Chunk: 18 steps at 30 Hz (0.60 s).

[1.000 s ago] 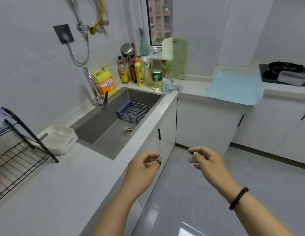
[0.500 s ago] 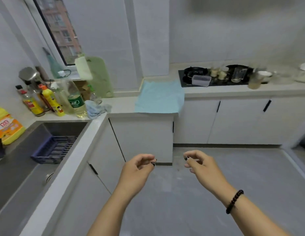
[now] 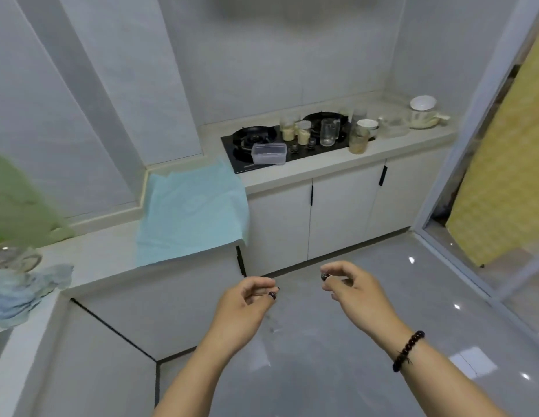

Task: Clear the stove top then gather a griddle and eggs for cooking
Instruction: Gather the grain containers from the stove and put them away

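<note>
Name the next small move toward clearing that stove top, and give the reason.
Probably step toward the stove top and reach for the clear plastic container at its front edge. Both the left hand and right hand hang over the floor, well short of the counter, and jars and a glass mug crowd the burners.

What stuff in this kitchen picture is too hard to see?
- Head view: the tiny dark things pinched by the left hand and right hand, too small.
- Green shape, blurred, cut off by left edge.
- Jars on the stove top: contents too small.
</note>
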Each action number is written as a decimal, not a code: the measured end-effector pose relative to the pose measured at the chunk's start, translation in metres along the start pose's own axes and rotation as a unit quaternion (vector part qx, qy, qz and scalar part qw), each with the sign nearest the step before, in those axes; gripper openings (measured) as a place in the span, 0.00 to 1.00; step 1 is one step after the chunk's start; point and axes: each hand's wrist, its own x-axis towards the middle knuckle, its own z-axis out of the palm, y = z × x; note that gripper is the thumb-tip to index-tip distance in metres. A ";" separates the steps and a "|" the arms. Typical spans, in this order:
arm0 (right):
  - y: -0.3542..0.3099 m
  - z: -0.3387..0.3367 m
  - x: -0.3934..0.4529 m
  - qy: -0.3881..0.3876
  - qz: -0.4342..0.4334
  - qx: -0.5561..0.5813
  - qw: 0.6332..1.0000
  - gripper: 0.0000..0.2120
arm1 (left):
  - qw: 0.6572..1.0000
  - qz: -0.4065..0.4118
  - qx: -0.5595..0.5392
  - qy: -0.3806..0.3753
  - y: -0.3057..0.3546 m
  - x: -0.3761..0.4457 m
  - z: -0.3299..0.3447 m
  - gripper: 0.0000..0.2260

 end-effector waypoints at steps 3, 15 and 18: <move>-0.011 0.005 0.043 0.022 0.021 0.014 0.999 0.08 | 0.999 0.003 0.014 -0.032 0.010 0.057 -0.002 0.10; -0.030 -0.020 0.185 0.102 0.053 0.020 0.993 0.09 | 0.992 0.005 0.004 -0.129 0.057 0.230 0.036 0.08; -0.027 -0.039 0.224 0.113 0.047 0.023 0.992 0.10 | 0.991 0.003 0.004 -0.133 0.068 0.267 0.057 0.09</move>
